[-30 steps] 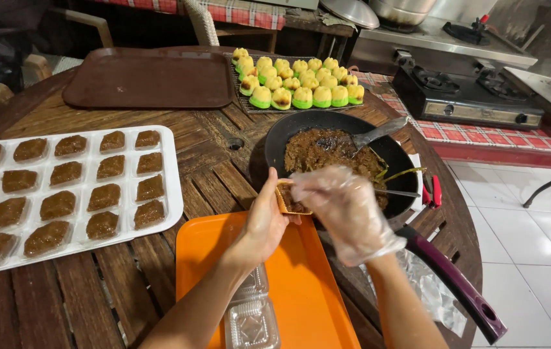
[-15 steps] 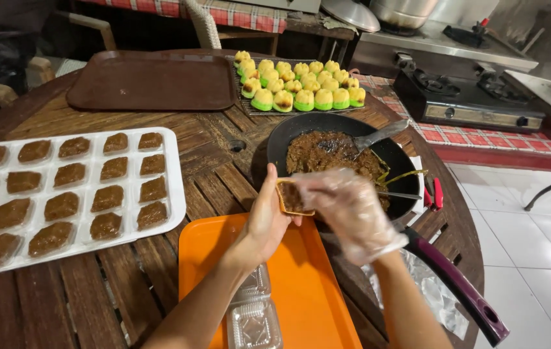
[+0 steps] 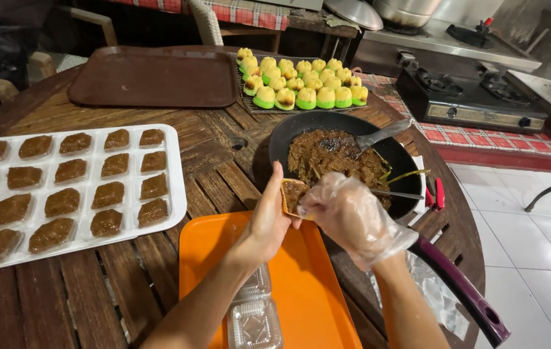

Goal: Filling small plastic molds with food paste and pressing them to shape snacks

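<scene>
The left hand [image 3: 268,223] grips a small filled mould [image 3: 293,196]; the gloved right hand [image 3: 346,216] (fingers closed on it) should press the brown filling evenly.

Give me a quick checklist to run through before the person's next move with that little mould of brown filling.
1. Small mould gripped by the left hand: ok.
2. Right hand covered by a clear glove, pressing at the mould: ok.
3. Brown filling left in the black pan: ok.
4. Free cell on the white tray: not ok, every visible cell looks filled.
5. Mould packed level: cannot tell, the glove hides it.
6. Spare clear containers on the orange tray: ok.
</scene>
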